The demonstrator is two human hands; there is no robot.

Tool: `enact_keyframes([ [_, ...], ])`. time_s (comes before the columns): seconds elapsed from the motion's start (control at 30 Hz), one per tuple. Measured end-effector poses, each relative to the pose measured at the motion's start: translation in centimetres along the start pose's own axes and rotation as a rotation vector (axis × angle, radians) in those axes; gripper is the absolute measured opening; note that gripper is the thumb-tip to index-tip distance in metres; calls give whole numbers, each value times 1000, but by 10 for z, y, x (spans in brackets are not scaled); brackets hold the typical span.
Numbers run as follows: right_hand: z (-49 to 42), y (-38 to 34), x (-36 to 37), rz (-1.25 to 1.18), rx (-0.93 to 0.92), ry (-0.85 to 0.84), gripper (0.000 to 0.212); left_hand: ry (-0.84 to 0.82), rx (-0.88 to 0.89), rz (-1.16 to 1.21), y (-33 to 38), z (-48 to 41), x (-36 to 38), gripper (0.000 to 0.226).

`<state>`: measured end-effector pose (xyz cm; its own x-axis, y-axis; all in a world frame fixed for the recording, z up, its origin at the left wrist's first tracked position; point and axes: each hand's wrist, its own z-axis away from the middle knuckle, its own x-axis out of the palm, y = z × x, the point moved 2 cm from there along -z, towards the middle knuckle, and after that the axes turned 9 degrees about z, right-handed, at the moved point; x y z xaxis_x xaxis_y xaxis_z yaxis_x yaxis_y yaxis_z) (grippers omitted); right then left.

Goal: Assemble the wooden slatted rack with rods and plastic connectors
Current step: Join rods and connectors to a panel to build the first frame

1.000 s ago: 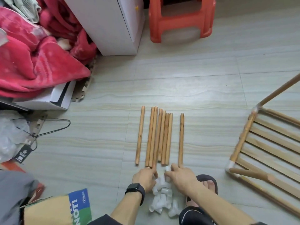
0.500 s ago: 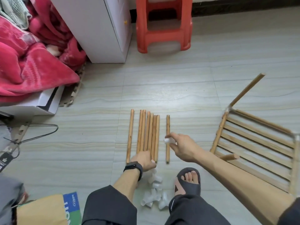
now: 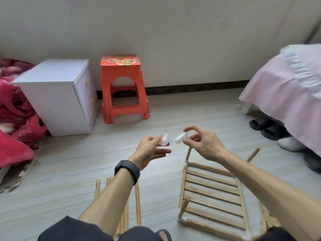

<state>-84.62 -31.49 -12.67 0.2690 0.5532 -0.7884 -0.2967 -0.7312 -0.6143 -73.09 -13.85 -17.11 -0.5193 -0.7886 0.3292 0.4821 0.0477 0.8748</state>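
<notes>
While you hold both parts up in mid-air, nothing is being joined yet. Your left hand (image 3: 149, 151) pinches a white plastic connector (image 3: 164, 140) at the fingertips. Your right hand (image 3: 204, 145) pinches a second connector (image 3: 181, 137) between thumb and fingers. The two parts are close but not touching, well above the floor (image 3: 69, 162).

Progress, my read: early to mid.
- Done: one slatted panel (image 3: 212, 197) lies flat on the floor to your right. A far-left rod (image 3: 188, 153) stands at its corner, a near-left rod (image 3: 184, 206) leans in a white corner piece, and a far-right rod (image 3: 253, 154) tilts outward.
- Unknown: your right forearm hides the fourth corner, so I cannot tell.
- Left: the loose rods (image 3: 138, 202) under your left forearm look unused, and both held connectors need fitting. No second panel is in view.

Around you:
- An orange stool (image 3: 123, 87) and a white cabinet (image 3: 57, 94) stand by the wall.
- A red blanket (image 3: 13, 110) is at far left.
- A bed (image 3: 286, 84) with a pink cover is on the right, with dark slippers (image 3: 267, 127) under it.

Nothing lies between your hands and the panel. The rods standing on it are what you could knock when reaching down.
</notes>
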Motion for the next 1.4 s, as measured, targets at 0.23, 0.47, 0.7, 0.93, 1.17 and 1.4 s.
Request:
enact_keyframes([
  [0.23,15,8,-34,-275,70,201,15,44,192,-208,46,7,75,20],
  [0.47,26,40,-43,-929,359,-25,25,24,134,-387,8,1,88,22],
  [0.7,38,68,-48,-892,421,-117,27,-147,136,-504,0,6,103,40],
  [0.93,40,73,-46,-856,413,-188,26,-190,128,-499,-2,10,121,28],
  [1.17,38,77,-49,-818,306,-210,40,-125,150,-520,-7,7,121,21],
  [1.4,36,84,-45,-705,272,-201,38,-132,163,-515,-9,6,119,17],
])
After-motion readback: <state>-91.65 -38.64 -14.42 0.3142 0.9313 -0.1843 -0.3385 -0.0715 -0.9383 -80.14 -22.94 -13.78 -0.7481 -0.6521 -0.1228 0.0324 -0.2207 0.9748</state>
